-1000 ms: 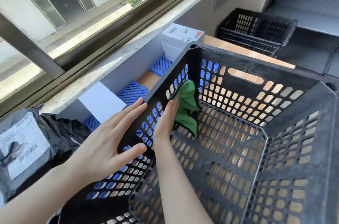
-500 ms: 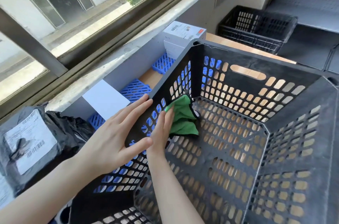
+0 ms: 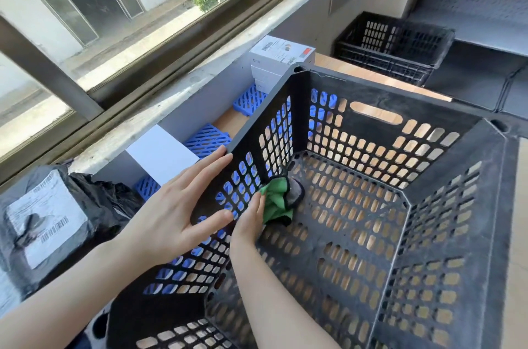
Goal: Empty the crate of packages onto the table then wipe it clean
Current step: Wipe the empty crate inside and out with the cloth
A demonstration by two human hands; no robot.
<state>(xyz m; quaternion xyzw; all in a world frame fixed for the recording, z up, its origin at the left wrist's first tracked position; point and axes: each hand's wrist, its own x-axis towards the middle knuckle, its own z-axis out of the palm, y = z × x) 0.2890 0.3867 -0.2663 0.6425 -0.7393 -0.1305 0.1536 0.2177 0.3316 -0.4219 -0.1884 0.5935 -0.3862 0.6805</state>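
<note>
Two stages, first apparently done: black perforated plastic crate (image 3: 357, 94) on wooden table (image 3: 385, 81) holds no packages. Left hand (image 3: 171, 214), fingers flat, braces its outer wall; right hand (image 3: 250, 220), fingers straight, presses green cloth (image 3: 275, 203) low inside. Wiping judged underway.

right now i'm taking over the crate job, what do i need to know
Left hand flat on the outer left wall of the crate, steadying it.
Right hand inside, pressing the green cloth low against that wall, near the far corner.
Done: crate holds no packages; a black mailer and a white box lie outside it, window side.
Left: wipe the rest of the inside.
</note>
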